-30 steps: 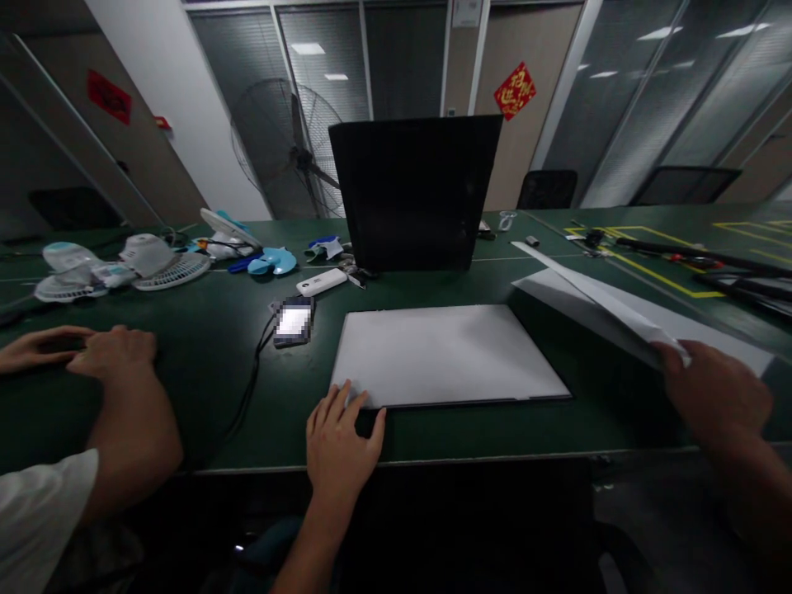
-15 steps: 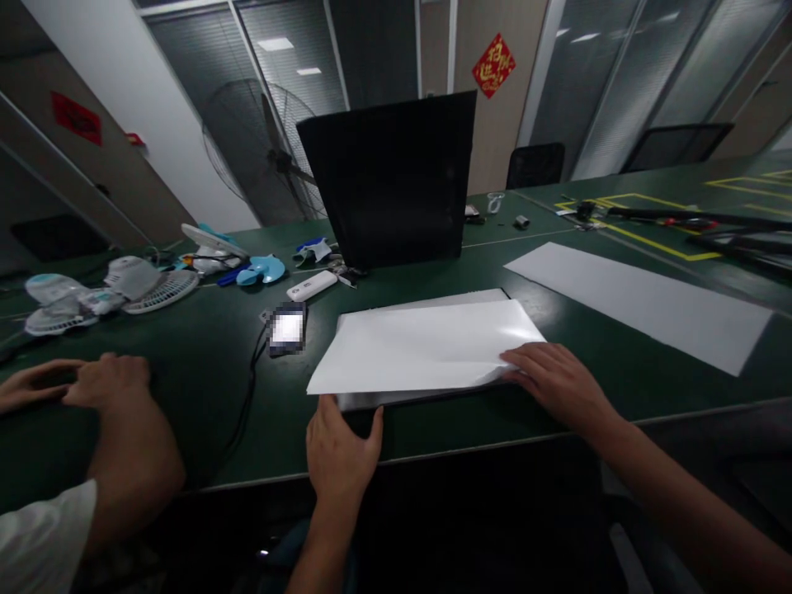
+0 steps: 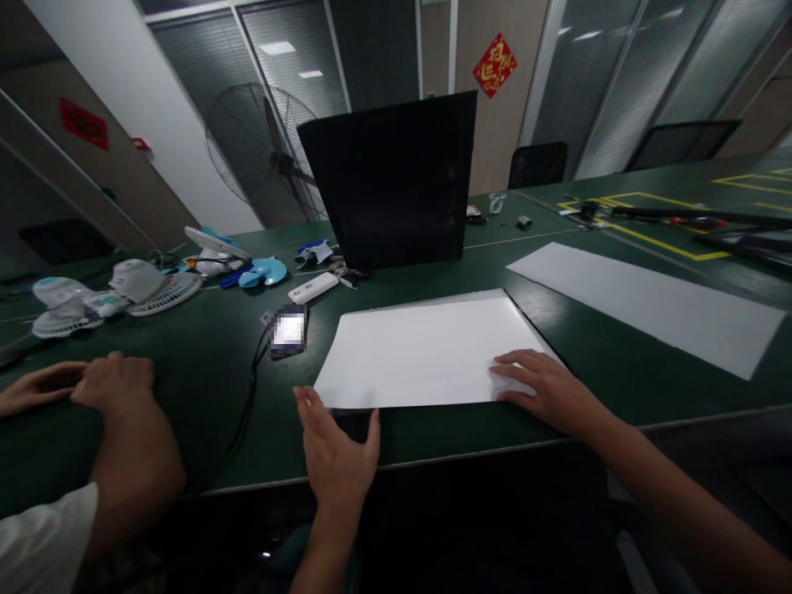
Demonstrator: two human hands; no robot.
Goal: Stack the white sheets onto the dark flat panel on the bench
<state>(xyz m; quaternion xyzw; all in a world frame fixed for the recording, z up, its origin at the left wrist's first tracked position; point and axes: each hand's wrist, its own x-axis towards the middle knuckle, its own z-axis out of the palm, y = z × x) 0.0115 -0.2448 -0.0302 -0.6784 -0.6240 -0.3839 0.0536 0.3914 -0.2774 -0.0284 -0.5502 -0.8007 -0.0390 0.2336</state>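
Note:
A white sheet of paper (image 3: 414, 346) lies in front of me, nearly flat on a flat thing with a dark right edge (image 3: 532, 323), mostly hidden beneath it. My left hand (image 3: 337, 450) is at the sheet's near left corner, fingers stretched and thumb spread wide, holding nothing. On the sheet's near right part rests my right hand (image 3: 541, 388), its fingers extended over the paper and the thumb lower down by the near edge.
Behind the sheet stands a large black panel (image 3: 396, 181). A long white strip (image 3: 649, 305) lies to the right. Left are a badge on a black cord (image 3: 288, 332), a white oblong device (image 3: 313, 288), fan parts (image 3: 166, 293) and another person's arm (image 3: 129, 437) on the green table (image 3: 433, 433).
The sheet's raised near edge has come down toward me and now lies flatter. My left hand has shifted slightly left, its fingers opening. My right hand has flattened onto the paper.

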